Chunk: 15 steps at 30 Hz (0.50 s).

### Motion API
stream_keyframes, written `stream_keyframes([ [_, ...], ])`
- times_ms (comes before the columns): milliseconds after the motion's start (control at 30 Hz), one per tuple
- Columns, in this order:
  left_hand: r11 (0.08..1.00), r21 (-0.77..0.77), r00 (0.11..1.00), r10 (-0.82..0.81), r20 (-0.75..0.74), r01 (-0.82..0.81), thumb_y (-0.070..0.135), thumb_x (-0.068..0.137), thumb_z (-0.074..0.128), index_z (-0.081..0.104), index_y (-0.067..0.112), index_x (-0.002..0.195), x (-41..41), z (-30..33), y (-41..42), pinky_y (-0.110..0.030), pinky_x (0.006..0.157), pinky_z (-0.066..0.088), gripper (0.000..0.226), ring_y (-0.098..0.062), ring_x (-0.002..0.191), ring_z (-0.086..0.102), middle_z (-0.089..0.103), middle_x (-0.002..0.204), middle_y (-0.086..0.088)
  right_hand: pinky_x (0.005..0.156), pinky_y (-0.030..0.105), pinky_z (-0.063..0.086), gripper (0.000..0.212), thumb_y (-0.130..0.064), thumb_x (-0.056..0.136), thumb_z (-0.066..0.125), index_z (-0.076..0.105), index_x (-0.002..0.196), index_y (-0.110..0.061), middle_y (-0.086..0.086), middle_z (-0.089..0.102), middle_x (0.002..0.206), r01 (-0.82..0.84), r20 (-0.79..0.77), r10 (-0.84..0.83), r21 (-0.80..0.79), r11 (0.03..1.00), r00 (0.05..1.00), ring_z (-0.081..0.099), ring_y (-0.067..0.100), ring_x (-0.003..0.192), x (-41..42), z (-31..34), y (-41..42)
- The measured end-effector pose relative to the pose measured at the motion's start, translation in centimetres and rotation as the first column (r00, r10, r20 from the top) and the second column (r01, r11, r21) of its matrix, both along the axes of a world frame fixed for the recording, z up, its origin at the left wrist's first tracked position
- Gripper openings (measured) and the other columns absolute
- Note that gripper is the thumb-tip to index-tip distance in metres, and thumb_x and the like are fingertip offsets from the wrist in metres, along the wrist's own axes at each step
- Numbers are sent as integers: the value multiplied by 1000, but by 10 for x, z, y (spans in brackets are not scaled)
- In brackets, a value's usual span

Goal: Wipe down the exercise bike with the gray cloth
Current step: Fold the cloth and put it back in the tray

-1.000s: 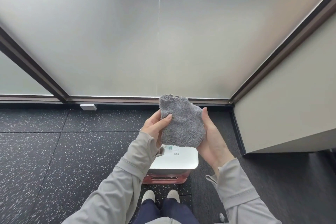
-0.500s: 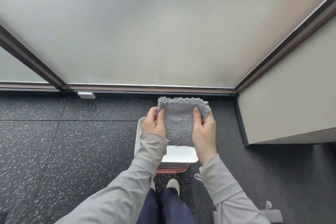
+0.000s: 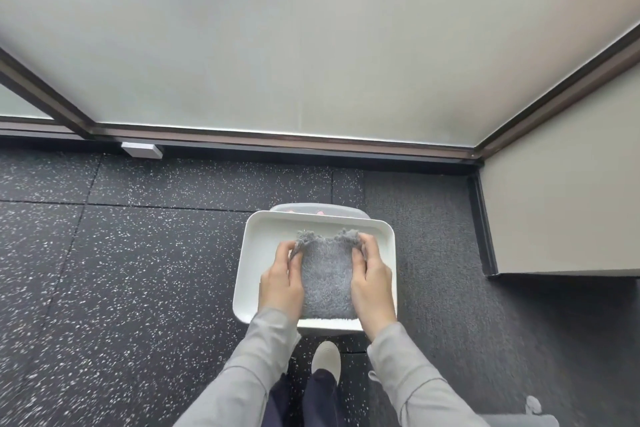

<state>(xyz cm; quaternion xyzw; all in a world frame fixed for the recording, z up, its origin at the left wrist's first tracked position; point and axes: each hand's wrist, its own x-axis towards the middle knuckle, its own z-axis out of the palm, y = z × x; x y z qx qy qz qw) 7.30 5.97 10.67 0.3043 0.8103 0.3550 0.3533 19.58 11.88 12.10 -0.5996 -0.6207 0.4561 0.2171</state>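
While my left hand (image 3: 282,282) and right hand (image 3: 372,282) have fingers clamped on the gray cloth (image 3: 327,279) over the white tray (image 3: 388,236), I should keep it folded flat, edges gathered.

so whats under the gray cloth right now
Below the gray cloth, held by the left hand and right hand, is a white tray. Its bare floor shows around the cloth; the covered patch, and whether the cloth touches it, can't be seen.

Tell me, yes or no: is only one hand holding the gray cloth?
No. Both the left hand and right hand grip the gray cloth.
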Motion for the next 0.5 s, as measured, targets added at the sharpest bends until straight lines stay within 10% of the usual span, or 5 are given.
stream_keyframes([
  [500, 987, -130, 989, -109, -101, 96, 23, 98, 39, 46, 22, 105, -15, -153, 7, -36, 53, 40, 9, -26, 53, 46, 58, 68, -7, 67, 38, 42, 11, -18, 99, 37, 43, 108, -18, 8, 59, 90, -158, 286, 141, 40, 987, 948, 53, 30, 75, -5, -164, 8],
])
